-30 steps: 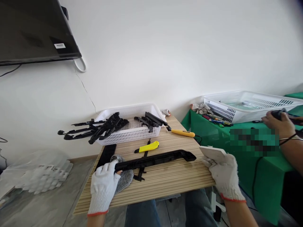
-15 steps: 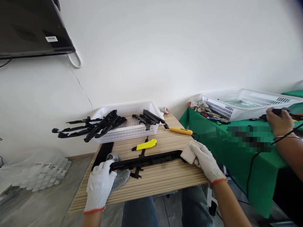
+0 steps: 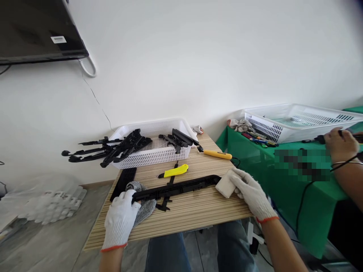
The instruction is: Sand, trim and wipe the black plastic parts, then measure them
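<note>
Black strip (image 3: 177, 189): over the desk (image 3: 198, 217), curved end partly covered by the pale pad (image 3: 226, 184).
Left hand (image 3: 119, 217): grip closed around the strip's left end.
Right hand (image 3: 249, 189): grip pinching the pad.
Pad pressure: best light, strip steady.
Pad position: clear of the strip a second ago, now at its curve.

The right hand (image 3: 251, 192) has brought the white pad (image 3: 226, 184) to the black part (image 3: 181, 188), covering its tip.

Left hand (image 3: 119, 220) grips left end of long black part (image 3: 181, 188) over bench (image 3: 195, 215). Right hand (image 3: 251, 190) holds white block (image 3: 225, 184) at its curved right end. Yellow knife (image 3: 176, 170) just behind; white basket (image 3: 153, 156) with black pieces (image 3: 131, 146) beyond.
</note>
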Available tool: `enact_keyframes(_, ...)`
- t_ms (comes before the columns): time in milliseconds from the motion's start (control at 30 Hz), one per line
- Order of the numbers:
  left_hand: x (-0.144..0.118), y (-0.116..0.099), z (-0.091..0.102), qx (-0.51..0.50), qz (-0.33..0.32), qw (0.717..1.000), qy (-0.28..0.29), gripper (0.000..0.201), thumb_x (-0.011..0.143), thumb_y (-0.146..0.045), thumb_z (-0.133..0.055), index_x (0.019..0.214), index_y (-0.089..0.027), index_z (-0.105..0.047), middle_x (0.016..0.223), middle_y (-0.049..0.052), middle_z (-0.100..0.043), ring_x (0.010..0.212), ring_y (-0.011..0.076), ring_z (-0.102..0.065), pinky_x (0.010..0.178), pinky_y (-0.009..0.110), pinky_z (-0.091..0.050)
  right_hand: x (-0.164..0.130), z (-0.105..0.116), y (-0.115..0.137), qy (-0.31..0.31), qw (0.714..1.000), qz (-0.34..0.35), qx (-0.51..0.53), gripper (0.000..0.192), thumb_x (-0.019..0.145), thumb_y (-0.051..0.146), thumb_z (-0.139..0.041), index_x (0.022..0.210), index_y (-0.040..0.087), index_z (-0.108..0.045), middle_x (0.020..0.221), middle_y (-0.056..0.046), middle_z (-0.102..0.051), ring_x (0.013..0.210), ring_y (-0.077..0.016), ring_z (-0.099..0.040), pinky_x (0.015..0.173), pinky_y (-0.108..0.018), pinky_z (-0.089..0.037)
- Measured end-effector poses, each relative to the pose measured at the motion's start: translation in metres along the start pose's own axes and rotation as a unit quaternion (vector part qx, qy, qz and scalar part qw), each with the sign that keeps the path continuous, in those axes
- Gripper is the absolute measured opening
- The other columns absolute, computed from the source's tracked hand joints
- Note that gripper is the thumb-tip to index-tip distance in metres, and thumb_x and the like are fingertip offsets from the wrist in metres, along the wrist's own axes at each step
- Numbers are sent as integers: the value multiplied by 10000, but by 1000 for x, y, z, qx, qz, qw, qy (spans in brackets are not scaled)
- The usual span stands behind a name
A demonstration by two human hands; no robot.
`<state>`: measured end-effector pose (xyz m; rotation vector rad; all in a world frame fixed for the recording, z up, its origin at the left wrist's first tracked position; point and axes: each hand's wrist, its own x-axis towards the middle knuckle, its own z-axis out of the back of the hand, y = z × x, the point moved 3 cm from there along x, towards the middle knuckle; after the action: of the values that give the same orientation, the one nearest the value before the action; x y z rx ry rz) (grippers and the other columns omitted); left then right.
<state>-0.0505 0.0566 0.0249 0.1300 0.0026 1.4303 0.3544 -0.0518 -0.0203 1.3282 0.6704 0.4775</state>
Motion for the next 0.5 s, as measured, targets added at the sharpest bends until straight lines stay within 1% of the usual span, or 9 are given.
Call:
enact_keyframes(67,0,0,0,-1,4,1000,4,322,927,-254,-466,1194,-189,-633,1082,102,-678,972,275,-637,774,349,-461,1,4,0,-31,999,7,10,674,696,448,-734,1310,199,-615,712,11,-614,551,-109,-517,452,-205,-444)
enact_keyframes(100,0,0,0,-1,8,1000,8,327,931,-258,-462,1203,-192,-629,1091,102,-677,975,275,-635,771,348,-459,1,5,0,-32,999,12,12,674,698,437,-737,1315,196,-611,722,9,-619,562,-109,-525,461,-202,-455)
enact_keyframes(200,1,1,-2,-4,17,1000,24,343,937,-259,-455,1229,-192,-620,1119,104,-671,999,283,-626,773,354,-460,2,4,0,16,1000,17,0,650,706,410,-742,1304,185,-622,719,2,-618,574,-115,-540,456,-196,-462)
enact_keyframes(233,1,1,-2,-5,18,999,27,346,936,-258,-455,1233,-190,-620,1121,106,-670,1004,286,-624,777,358,-463,3,5,-1,11,1000,13,1,662,712,410,-738,1320,181,-611,710,2,-611,563,-116,-539,440,-194,-452)
enact_keyframes(300,1,2,-3,-6,17,1000,23,348,935,-259,-458,1230,-183,-624,1116,110,-669,1005,290,-623,790,366,-470,4,9,-4,-33,999,9,24,719,724,411,-728,1385,185,-556,717,2,-603,547,-117,-546,408,-191,-433)
enact_keyframes(367,1,1,-4,-7,17,1000,17,351,934,-266,-462,1230,-176,-627,1107,113,-670,1003,293,-623,801,372,-475,4,12,-6,-64,996,22,55,772,725,411,-732,1438,228,-503,759,2,-605,574,-126,-581,409,-190,-447)
enact_keyframes(433,1,1,-4,-9,17,1000,13,360,933,-266,-468,1244,-173,-623,1111,114,-669,1012,294,-622,816,375,-477,5,12,-9,-54,995,40,79,763,716,428,-745,1427,271,-517,822,-4,-624,639,-141,-620,455,-199,-497)
enact_keyframes(500,1,1,-4,-11,17,1000,12,366,927,-256,-475,1253,-176,-621,1114,113,-670,1020,292,-622,824,375,-478,6,12,-10,-35,994,54,91,713,703,459,-754,1367,275,-572,940,-20,-663,722,-157,-648,544,-226,-551)
